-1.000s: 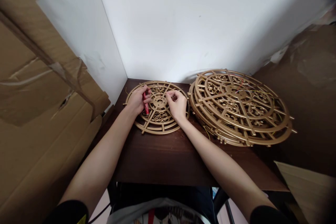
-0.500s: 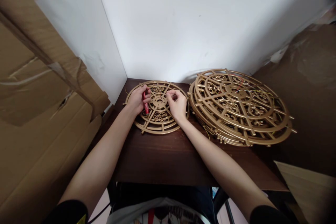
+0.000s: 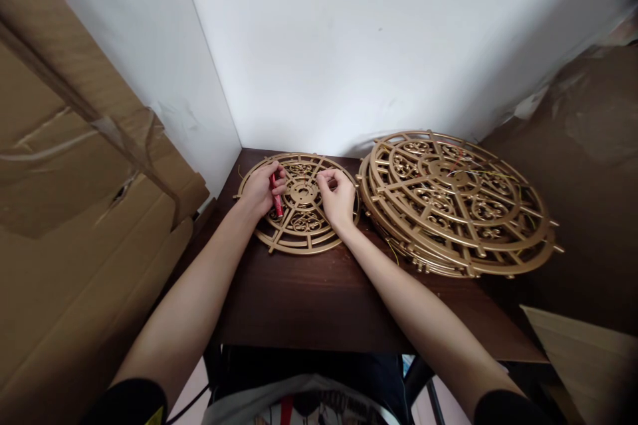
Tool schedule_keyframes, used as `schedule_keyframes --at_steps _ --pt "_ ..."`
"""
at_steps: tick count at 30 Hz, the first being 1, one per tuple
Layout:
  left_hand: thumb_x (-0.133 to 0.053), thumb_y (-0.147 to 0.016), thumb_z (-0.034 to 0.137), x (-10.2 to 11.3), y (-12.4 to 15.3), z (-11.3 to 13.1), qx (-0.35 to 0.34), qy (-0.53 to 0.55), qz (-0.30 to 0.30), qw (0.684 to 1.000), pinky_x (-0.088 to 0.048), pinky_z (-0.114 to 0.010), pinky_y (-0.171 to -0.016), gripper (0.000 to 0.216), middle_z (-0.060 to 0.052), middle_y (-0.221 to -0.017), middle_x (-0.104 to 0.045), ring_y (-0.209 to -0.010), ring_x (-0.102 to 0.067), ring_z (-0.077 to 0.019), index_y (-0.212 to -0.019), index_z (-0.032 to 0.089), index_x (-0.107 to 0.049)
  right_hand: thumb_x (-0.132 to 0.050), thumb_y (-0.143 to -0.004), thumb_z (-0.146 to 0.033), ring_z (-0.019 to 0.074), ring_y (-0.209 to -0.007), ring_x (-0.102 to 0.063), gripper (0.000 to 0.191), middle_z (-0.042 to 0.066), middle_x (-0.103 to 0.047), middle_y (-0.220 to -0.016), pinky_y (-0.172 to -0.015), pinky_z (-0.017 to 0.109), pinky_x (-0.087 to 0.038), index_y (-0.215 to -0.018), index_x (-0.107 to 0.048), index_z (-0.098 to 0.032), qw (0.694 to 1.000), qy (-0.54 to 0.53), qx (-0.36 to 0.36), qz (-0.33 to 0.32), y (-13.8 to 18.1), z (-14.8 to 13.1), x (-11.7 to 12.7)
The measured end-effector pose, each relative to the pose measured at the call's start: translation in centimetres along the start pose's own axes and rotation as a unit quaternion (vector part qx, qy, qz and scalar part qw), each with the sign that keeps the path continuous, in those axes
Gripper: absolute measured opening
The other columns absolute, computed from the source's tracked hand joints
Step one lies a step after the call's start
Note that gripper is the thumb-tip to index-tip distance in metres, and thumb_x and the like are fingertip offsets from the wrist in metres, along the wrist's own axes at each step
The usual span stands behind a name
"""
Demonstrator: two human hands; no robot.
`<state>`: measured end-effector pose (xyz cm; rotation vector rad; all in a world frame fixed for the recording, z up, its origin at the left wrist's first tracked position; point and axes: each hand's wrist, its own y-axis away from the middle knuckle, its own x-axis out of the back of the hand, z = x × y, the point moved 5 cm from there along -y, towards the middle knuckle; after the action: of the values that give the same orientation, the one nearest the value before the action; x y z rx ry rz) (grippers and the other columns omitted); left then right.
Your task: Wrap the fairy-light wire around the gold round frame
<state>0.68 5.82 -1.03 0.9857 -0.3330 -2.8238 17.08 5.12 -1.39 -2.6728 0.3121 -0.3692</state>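
Note:
A round gold openwork frame [image 3: 308, 243] lies flat on the dark wooden table, with scroll patterns between its spokes and a slotted disc at its centre. Over its left part, my left hand [image 3: 262, 190] is closed around a slim red object [image 3: 278, 204], perhaps a tool handle; its exact kind is unclear. My right hand [image 3: 339, 198] hovers over the right part, thumb and forefinger pinched together. Whatever those fingertips hold is too small to make out. Thin wire seems to run across the frame near the centre.
To the right, several similar gold frames [image 3: 448, 226] lie stacked, with red and yellow wires on top. Cardboard [image 3: 74, 166] stands along the left side, and a brown box [image 3: 593, 166] on the right. A white wall [image 3: 359, 46] closes off the back of the table [image 3: 309, 305].
Both hands stay almost in place. The right hand's pinched fingertips have shifted very slightly to the right; the left hand keeps its hold on the red object.

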Motion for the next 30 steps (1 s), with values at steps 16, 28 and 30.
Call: schedule_keyframes --at_steps 16,28,30 --pt "-0.044 -0.09 0.012 0.18 -0.16 -0.05 0.002 0.006 0.002 1.0 -0.021 -0.011 -0.03 0.021 0.0 -0.057 -0.047 -0.037 -0.034 -0.0022 -0.069 0.012 -0.047 -0.053 -0.081 -0.024 0.0133 -0.065 -0.052 0.011 0.001 -0.061 -0.075 -0.065 0.026 -0.042 -0.078 -0.06 -0.017 1.0 -0.006 0.005 0.003 0.04 -0.1 0.05" --pt "-0.046 -0.088 0.012 0.02 0.04 0.01 0.005 0.005 -0.004 1.0 -0.022 -0.01 -0.031 0.02 0.0 -0.058 -0.048 -0.038 -0.034 -0.0022 -0.068 0.012 -0.048 -0.053 -0.081 -0.025 0.013 -0.064 -0.052 0.011 0.001 -0.061 -0.074 -0.065 0.026 -0.043 -0.077 -0.06 -0.017 1.0 -0.005 -0.001 0.0 -0.06 0.13 -0.06" --pt "-0.045 -0.089 0.012 0.03 0.05 0.02 0.006 0.004 -0.004 1.0 -0.021 -0.01 -0.031 0.021 0.0 -0.057 -0.047 -0.038 -0.034 -0.0021 -0.068 0.011 -0.048 -0.053 -0.081 -0.025 0.0128 -0.064 -0.051 0.012 0.001 -0.06 -0.073 -0.065 0.026 -0.043 -0.077 -0.06 -0.017 1.0 -0.003 -0.002 0.002 -0.05 0.12 -0.06"
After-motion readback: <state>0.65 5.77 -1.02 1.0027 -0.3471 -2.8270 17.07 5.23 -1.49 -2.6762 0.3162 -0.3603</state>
